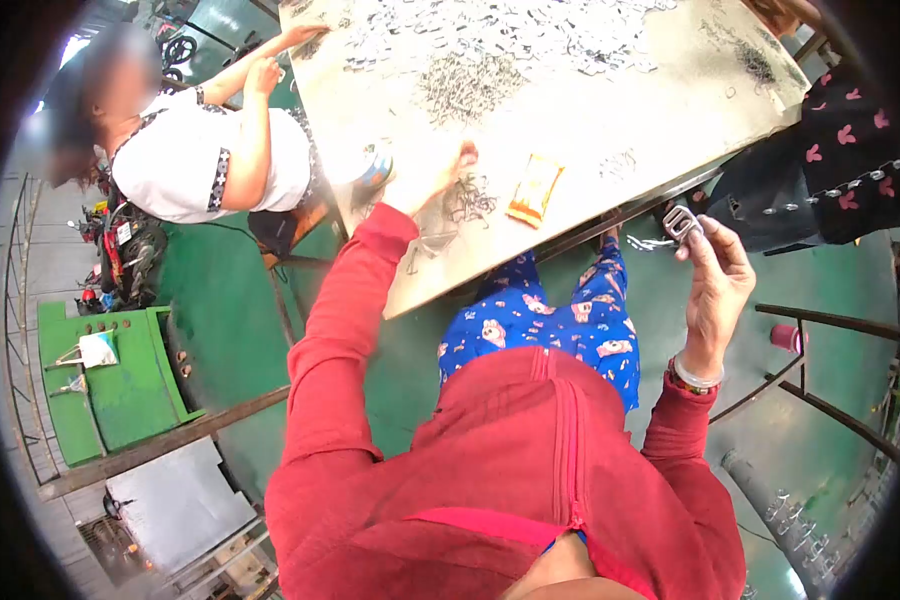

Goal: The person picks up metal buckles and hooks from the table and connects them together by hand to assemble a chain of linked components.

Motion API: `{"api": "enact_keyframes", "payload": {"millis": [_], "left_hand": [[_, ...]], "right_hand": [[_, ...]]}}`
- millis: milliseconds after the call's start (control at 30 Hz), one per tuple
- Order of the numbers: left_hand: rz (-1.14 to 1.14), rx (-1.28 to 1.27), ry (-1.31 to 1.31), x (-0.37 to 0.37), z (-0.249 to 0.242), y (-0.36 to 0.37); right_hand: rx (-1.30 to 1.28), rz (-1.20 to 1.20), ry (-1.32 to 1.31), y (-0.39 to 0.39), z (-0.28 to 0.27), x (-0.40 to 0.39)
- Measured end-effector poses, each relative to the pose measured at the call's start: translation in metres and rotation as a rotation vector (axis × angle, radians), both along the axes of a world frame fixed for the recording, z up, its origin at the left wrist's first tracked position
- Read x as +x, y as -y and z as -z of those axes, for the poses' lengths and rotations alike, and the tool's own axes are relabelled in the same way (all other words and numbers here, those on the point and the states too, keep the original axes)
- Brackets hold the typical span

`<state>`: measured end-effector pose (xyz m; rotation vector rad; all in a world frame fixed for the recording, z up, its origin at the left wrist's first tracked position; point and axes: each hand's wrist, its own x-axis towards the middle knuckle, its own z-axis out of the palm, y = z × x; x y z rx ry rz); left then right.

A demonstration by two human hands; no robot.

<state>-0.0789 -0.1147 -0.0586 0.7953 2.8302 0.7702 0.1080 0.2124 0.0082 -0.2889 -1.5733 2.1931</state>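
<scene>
My right hand [718,280] is raised off the table's near right side, thumb and fingers pinching a metal buckle [681,222] with a slotted frame. My left hand [438,180] is over the tabletop, its fingers drawn together; anything between them is too small and washed out to make out. Right beside it lies a small heap of dark bent wire pieces [473,200]. An orange and yellow wrapped packet [536,190] sits to the right of that heap. Farther off is a larger heap of small metal pieces [467,88].
Many flat metal buckles [510,28] cover the far part of the table [580,130]. A person in white [215,160] works at the left edge, near a round container [375,165]. Another person in dark patterned clothing [830,170] is at the right.
</scene>
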Motion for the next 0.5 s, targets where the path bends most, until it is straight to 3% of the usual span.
{"api": "enact_keyframes", "payload": {"millis": [100,233,333,433,500], "left_hand": [[0.078,0.16,-0.275,-0.045,0.008,-0.019],[0.288,-0.144,-0.485,-0.1,0.015,-0.041],[0.382,-0.224,-0.498,-0.113,0.017,-0.044],[0.348,-0.321,-0.535,-0.113,0.01,-0.037],[0.195,-0.137,-0.475,-0.102,-0.006,-0.033]], "right_hand": [[-0.001,-0.013,0.009,0.001,-0.004,-0.003],[-0.006,0.007,0.003,0.0,-0.008,-0.009],[-0.013,0.02,0.008,-0.002,-0.009,-0.01],[0.004,0.035,0.054,-0.001,-0.011,-0.012],[-0.005,0.053,0.075,0.001,-0.012,-0.013]]}}
